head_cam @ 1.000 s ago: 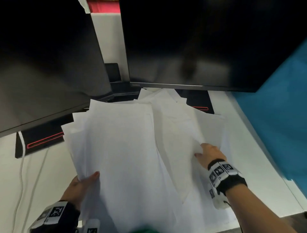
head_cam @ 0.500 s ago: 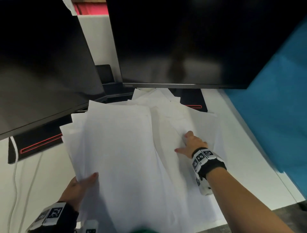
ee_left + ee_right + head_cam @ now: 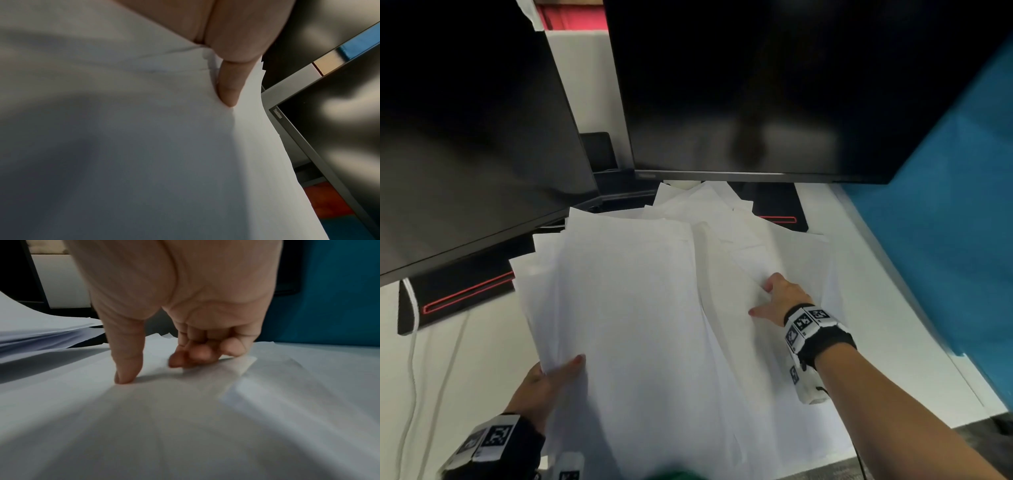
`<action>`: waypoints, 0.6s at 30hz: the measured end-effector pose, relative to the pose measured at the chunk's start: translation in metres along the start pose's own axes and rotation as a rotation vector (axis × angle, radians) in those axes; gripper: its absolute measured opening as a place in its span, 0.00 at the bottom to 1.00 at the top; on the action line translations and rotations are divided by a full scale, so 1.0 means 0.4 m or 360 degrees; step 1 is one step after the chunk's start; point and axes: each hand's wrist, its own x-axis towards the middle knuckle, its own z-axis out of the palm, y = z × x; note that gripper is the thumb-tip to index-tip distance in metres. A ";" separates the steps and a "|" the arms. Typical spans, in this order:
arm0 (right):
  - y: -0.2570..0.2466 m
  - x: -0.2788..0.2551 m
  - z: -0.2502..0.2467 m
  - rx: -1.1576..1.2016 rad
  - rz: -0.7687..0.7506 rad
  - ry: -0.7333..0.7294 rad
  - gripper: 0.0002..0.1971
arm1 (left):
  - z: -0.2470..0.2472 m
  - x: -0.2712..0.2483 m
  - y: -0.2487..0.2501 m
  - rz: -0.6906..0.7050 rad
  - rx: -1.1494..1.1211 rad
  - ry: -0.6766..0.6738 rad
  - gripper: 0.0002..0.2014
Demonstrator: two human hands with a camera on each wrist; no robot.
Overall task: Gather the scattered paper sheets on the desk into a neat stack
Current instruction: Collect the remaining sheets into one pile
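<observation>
A big fanned bundle of white paper sheets (image 3: 626,308) is lifted over the desk. My left hand (image 3: 551,380) grips its near left edge, thumb (image 3: 228,84) on top and the fingers hidden beneath. More loose sheets (image 3: 801,253) lie overlapping on the desk to the right, some reaching under the monitor. My right hand (image 3: 774,301) rests on these. Its thumb tip (image 3: 127,369) and bent fingertips (image 3: 195,353) press down on the paper, with no sheet seen pinched between them.
Two dark monitors (image 3: 756,85) hang low over the back of the white desk (image 3: 893,342). Black stand bases with red lines (image 3: 462,294) sit at left and behind the sheets. White cables (image 3: 412,359) run down the left. A blue partition (image 3: 945,205) bounds the right.
My right hand has slid left and away across the loose sheets, then nearly stopped. The left hand keeps the same hold on the bundle.
</observation>
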 end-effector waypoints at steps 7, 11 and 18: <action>0.025 -0.015 -0.004 0.0194 -0.0109 -0.0065 0.11 | 0.006 0.001 0.002 0.0020 0.0003 0.0011 0.07; 0.075 -0.071 0.025 0.0302 -0.0156 -0.0171 0.12 | 0.005 0.002 -0.002 0.0036 -0.0019 0.0007 0.07; 0.097 -0.017 -0.021 0.0418 -0.0170 0.0410 0.11 | 0.023 -0.016 0.013 0.0051 -0.0025 -0.0007 0.06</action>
